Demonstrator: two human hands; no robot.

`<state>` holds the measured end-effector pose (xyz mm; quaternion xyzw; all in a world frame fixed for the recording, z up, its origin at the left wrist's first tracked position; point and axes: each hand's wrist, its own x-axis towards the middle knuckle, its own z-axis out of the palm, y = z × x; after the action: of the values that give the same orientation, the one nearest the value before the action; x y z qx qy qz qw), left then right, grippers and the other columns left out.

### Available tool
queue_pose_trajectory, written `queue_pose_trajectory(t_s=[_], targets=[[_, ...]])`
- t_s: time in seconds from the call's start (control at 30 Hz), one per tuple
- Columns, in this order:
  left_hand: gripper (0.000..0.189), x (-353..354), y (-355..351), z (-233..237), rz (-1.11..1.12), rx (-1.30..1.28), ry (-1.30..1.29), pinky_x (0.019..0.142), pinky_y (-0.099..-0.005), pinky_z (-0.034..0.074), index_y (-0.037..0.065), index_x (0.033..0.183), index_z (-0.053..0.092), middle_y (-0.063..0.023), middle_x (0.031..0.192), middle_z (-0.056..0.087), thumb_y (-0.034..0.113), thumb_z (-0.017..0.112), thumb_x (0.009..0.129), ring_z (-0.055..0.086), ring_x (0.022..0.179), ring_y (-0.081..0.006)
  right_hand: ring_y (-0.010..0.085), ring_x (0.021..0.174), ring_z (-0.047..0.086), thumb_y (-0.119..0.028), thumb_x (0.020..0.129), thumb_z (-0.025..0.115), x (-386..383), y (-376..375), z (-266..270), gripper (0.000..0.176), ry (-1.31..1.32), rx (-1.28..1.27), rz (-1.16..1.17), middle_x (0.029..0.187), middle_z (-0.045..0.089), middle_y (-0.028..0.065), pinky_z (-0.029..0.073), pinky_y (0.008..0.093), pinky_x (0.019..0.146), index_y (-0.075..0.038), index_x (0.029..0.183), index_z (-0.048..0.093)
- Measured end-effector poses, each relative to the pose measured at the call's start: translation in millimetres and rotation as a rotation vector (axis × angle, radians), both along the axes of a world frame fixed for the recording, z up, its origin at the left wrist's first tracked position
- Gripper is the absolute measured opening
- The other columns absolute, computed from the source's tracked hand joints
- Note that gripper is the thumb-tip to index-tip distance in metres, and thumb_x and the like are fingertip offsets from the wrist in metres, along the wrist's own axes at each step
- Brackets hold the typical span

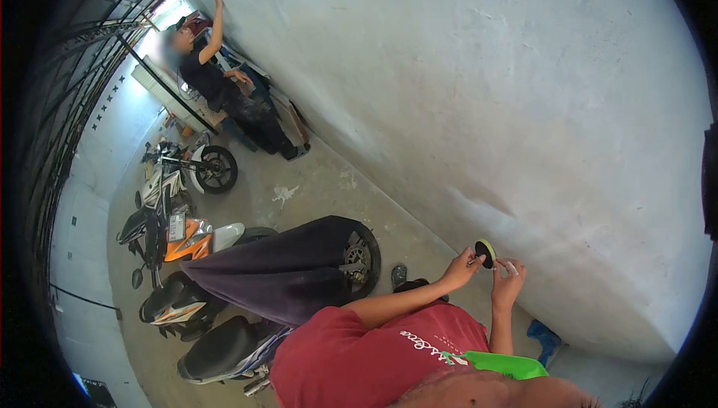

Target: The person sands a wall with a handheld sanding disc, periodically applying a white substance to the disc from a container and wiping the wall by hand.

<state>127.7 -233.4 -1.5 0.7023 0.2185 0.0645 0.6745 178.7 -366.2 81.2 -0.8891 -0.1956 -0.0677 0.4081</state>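
Note:
In front of the grey wall (553, 146), I hold a small round pad (486, 252), black on its face with a yellow-green rim. My left hand (463, 267) is closed on the pad's near-left side, thumb and fingers at its black face. My right hand (509, 276) has its bent fingers right at the pad's lower right edge. Some white shows at those fingers, too small to name. My red T-shirt (374, 356) with white lettering fills the lower middle, and a bright green cloth or strap (508, 364) hangs at my chest.
A person (224, 90) in dark clothes stands at the far left with one arm raised to the wall. Several motorcycles line the left, one under a dark cloth (277, 270), its wheel (363, 262) close by. A blue boot-like shape (544, 341) is by the wall's foot.

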Motion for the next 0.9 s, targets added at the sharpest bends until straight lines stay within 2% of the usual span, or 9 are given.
queue_pose_trajectory(t_s=[0.2, 0.3, 0.37, 0.47, 0.57, 0.7, 0.8, 0.9], targets=[[0.037, -8.6, 8.1, 4.6, 0.041, -0.005, -0.013, 0.062, -0.0301, 0.047, 0.000, 0.096, 0.045, -0.0096, 0.083, 0.058, 0.035, 0.059, 0.097, 0.057, 0.068, -0.0143, 0.0267, 0.088, 0.056, -0.003, 0.077, 0.073, -2.9, 9.3, 0.3, 0.011, -0.027, 0.015, 0.056, 0.092, 0.066, 0.0095, 0.046, 0.0377, 0.080, -0.003, 0.088, 0.072], [0.036, -12.3, 10.6, 7.2, 0.042, 0.014, 0.024, 0.062, -0.0304, 0.047, 0.001, 0.096, 0.045, -0.0103, 0.083, 0.059, 0.034, 0.059, 0.098, 0.058, 0.068, -0.0144, 0.0244, 0.085, 0.056, -0.004, 0.077, 0.074, -5.0, 9.7, -2.9, 0.016, -0.051, -0.010, 0.086, 0.091, 0.066, 0.0094, 0.046, 0.0363, 0.078, -0.003, 0.092, 0.070], [0.034, -14.1, 11.3, 4.3, 0.047, 0.009, -0.014, 0.063, -0.0306, 0.047, 0.001, 0.096, 0.045, -0.0103, 0.083, 0.059, 0.033, 0.058, 0.098, 0.058, 0.068, -0.0148, 0.0216, 0.081, 0.054, -0.006, 0.077, 0.075, -9.7, 12.5, 1.7, 0.028, 0.142, 0.090, 0.014, 0.088, 0.066, 0.0095, 0.046, 0.0347, 0.075, -0.002, 0.104, 0.065], [0.034, -16.4, 11.4, 1.0, 0.032, 0.011, -0.005, 0.065, -0.0307, 0.047, 0.001, 0.096, 0.046, -0.0099, 0.084, 0.059, 0.033, 0.057, 0.099, 0.058, 0.068, -0.0154, 0.0195, 0.078, 0.054, -0.008, 0.078, 0.075, -13.4, 15.2, 7.9, 0.039, 0.088, 0.139, -0.059, 0.089, 0.067, 0.0099, 0.046, 0.0336, 0.074, -0.001, 0.112, 0.058], [0.035, -17.5, 8.7, -1.5, 0.015, -0.001, -0.016, 0.065, -0.0311, 0.047, 0.001, 0.096, 0.047, -0.0094, 0.083, 0.059, 0.034, 0.056, 0.099, 0.058, 0.067, -0.0159, 0.0184, 0.073, 0.054, -0.009, 0.080, 0.074, -8.8, 9.7, 2.0, 0.038, 0.138, 0.186, 0.019, 0.089, 0.069, 0.0098, 0.046, 0.0330, 0.071, 0.000, 0.113, 0.057], [0.035, -18.7, 5.4, 3.1, 0.005, 0.018, -0.006, 0.064, -0.0314, 0.047, 0.001, 0.096, 0.048, -0.0089, 0.078, 0.059, 0.035, 0.056, 0.099, 0.057, 0.066, -0.0159, 0.0168, 0.072, 0.056, -0.011, 0.081, 0.074, -14.8, 4.8, 0.0, 0.034, 0.203, 0.167, 0.003, 0.088, 0.070, 0.0096, 0.045, 0.0311, 0.070, 0.001, 0.109, 0.057], [0.035, -16.3, 6.8, 9.1, -0.017, 0.076, 0.063, 0.062, -0.0327, 0.046, 0.002, 0.098, 0.050, -0.0092, 0.073, 0.058, 0.037, 0.057, 0.098, 0.057, 0.066, -0.0170, 0.0155, 0.070, 0.057, -0.013, 0.083, 0.074, -17.2, 3.0, 6.8, 0.033, 0.308, 0.182, -0.031, 0.085, 0.071, 0.0091, 0.045, 0.0293, 0.069, 0.001, 0.107, 0.057], [0.037, -16.6, 7.3, 2.4, -0.037, 0.183, -0.007, 0.060, -0.0342, 0.046, 0.002, 0.100, 0.050, -0.0105, 0.071, 0.057, 0.038, 0.057, 0.097, 0.058, 0.065, -0.0189, 0.0147, 0.072, 0.058, -0.015, 0.082, 0.075, -20.6, -4.3, 6.1, 0.034, 0.331, 0.186, -0.030, 0.086, 0.071, 0.0086, 0.044, 0.0281, 0.067, 0.002, 0.105, 0.057]])
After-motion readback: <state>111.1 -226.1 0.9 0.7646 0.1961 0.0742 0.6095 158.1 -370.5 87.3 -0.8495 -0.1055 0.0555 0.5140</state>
